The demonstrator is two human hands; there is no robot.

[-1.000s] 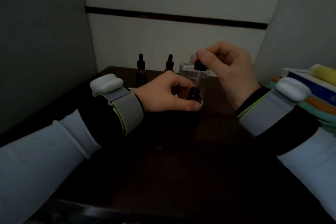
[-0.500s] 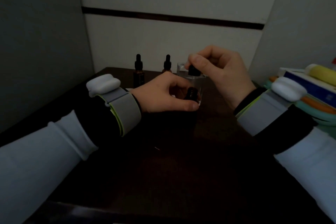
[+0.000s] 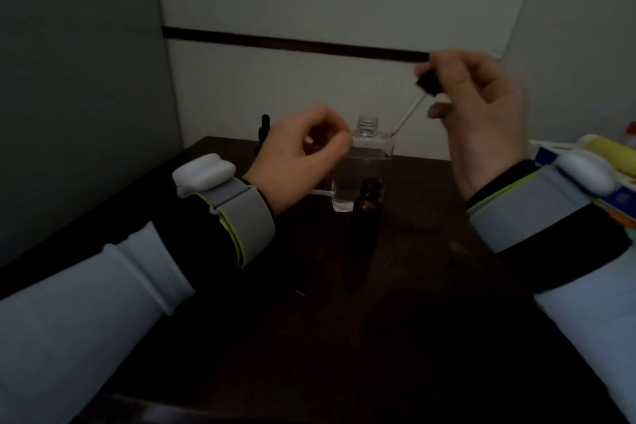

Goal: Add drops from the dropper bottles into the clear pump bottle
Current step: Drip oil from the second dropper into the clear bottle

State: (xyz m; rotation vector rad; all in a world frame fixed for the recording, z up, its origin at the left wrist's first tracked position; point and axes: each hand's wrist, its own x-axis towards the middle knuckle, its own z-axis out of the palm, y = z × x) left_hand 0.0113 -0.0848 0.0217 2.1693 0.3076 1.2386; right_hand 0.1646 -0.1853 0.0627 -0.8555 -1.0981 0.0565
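Head view: the right hand (image 3: pixel 481 120) pinches the dropper (image 3: pixel 426 83) by its cap. The pipette slants from 1 o'clock down to 7, its tip just off the bottle's (image 3: pixel 365 165) open neck, at its 3 o'clock. The left hand (image 3: pixel 299 165), fingers curled on nothing visible, sits at the bottle's 9.

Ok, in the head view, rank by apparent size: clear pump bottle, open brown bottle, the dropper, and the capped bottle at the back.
1. clear pump bottle
2. open brown bottle, though it stands nearer the camera
3. dropper in the right hand
Unranked: capped bottle, mostly hidden behind the left hand.
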